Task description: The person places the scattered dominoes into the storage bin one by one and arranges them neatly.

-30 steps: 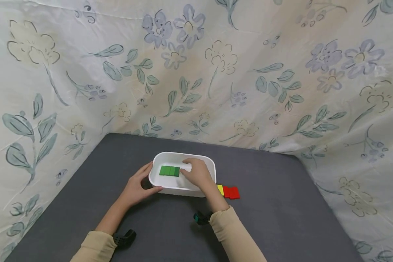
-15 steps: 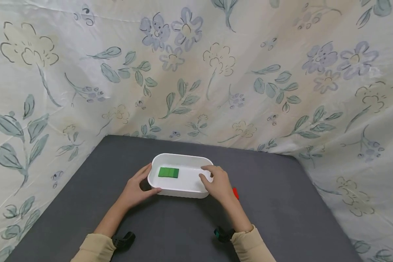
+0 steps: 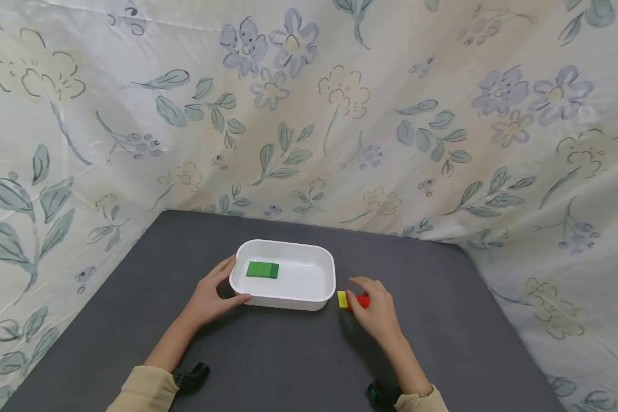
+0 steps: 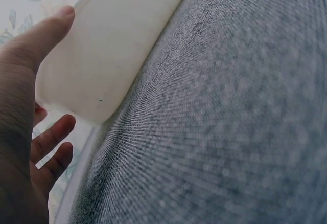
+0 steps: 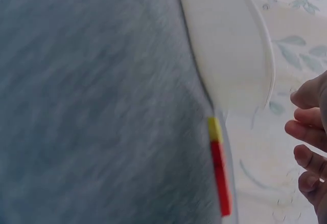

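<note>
A white plastic tub (image 3: 293, 302) stands on the dark cloth. In it, at the left, lies a row of flat green blocks (image 3: 261, 269), the rightmost a darker green. My left hand (image 3: 212, 292) holds the tub's left end, thumb along the front rim and fingers at the side; the left wrist view shows the thumb (image 4: 53, 27) against the wall. Right of the tub, a yellow block (image 3: 342, 299) and red blocks (image 3: 363, 301) lie in line. My right hand (image 3: 378, 312) hovers over the red ones, partly covering them, thumb and fingers apart with nothing between.
Dark grey cloth (image 3: 268, 355) covers the table. Behind and at both sides hangs a pale floral curtain (image 3: 309, 143). In the right wrist view the yellow and red blocks sit flat just beyond the tub's end.
My right hand has come out of the tub and moved right, over the red blocks. My left hand has stayed at the tub's left end. The green blocks lie as before.
</note>
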The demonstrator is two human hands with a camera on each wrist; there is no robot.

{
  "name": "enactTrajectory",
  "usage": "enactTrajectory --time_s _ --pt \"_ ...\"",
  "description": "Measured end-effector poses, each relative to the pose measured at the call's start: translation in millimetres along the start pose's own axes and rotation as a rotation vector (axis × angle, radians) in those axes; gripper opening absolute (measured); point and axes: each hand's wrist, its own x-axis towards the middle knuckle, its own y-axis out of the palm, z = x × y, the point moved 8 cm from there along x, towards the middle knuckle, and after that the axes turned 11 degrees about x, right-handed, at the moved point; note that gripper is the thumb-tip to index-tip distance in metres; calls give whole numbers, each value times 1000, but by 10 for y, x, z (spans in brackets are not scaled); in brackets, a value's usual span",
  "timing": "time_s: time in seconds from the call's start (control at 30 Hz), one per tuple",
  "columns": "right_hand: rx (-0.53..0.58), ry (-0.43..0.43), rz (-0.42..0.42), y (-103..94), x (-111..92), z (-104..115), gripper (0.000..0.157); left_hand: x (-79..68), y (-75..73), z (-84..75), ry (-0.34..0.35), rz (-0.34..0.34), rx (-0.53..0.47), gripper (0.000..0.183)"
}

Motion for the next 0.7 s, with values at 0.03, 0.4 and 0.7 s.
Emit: enactTrajectory --time_s 0.03,0.4,0.7 --pt "1 2 -9 -14 -20 -31 29 -2 -3 -1 -1 0 1 106" --pt "-10 132 -19 -288 -218 -532 31 -14 4 -28 8 -13 15 106" --pt "-22 181 196 -202 -310 -772 43 -59 14 -39 -4 -17 26 106"
